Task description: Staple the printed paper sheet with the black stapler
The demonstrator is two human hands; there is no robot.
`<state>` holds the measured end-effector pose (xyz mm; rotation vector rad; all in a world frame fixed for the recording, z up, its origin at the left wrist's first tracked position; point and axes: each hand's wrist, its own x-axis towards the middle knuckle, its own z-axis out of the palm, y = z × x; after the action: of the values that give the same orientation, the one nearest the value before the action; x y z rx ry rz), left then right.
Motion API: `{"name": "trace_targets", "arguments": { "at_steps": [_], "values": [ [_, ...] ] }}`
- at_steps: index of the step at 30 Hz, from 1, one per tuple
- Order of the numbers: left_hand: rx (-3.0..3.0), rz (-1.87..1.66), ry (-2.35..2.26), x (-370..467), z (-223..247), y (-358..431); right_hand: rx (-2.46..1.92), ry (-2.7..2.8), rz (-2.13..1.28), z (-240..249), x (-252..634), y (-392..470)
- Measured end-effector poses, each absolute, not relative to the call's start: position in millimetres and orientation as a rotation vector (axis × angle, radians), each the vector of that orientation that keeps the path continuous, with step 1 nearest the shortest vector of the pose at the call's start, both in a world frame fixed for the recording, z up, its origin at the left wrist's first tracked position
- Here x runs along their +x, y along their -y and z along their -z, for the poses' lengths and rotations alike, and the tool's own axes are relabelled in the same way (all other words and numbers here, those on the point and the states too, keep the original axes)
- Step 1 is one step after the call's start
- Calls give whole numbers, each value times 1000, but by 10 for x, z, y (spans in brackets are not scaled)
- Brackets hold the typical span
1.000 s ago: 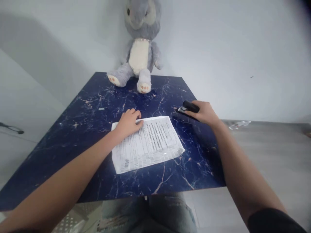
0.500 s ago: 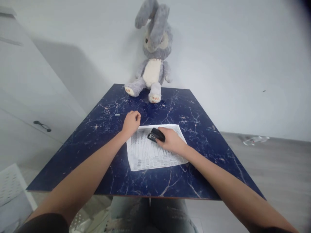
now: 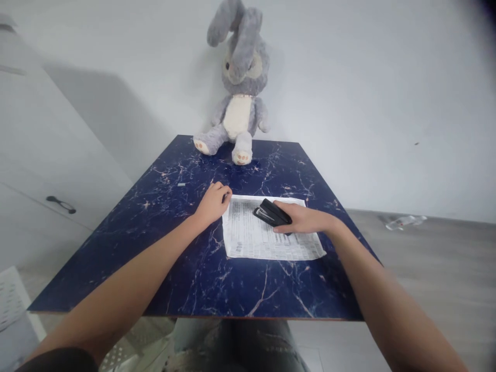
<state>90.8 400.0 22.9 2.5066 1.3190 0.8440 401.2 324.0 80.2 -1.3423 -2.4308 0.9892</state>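
A printed white paper (image 3: 251, 240) lies on the dark blue marbled table (image 3: 155, 186). Above its upper middle, my right hand (image 3: 300, 217) holds a black stapler (image 3: 271, 213), its narrow end pointing left and its jaws slightly apart. Fingers curled, my left hand (image 3: 214, 202) is at the paper's upper left corner. Whether it pinches the corner is hard to make out; a small dark spot shows between its thumb and fingers.
A grey plush rabbit (image 3: 240, 111) sits at the table's back edge against the wall. A small pale piece (image 3: 181, 184) lies left of my left hand. Clear plastic (image 3: 405, 222) is on the floor at right, and a white cabinet (image 3: 34, 170) stands at left.
The paper has shifted right and turned slightly. My right hand has moved right with the stapler, whose jaws now show more apart. My left hand has moved slightly right, to the corner.
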Motion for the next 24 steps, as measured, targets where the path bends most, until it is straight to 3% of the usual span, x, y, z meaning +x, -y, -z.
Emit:
{"name": "trace_targets", "arguments": {
  "at_steps": [4, 13, 24],
  "values": [
    [2530, -753, -1184, 1034, -221, -3863, -1239, 2354, -1351, -894, 4156, -3257],
    [2734, -559, -1091, 1029, -167, -3850, -1287, 2417, -1270, -888, 4317, -3292],
    [2666, -690, -954, 1104, -234, -3775, -1189, 2399, -1433, -833, 4461, -3340]
  ]
}}
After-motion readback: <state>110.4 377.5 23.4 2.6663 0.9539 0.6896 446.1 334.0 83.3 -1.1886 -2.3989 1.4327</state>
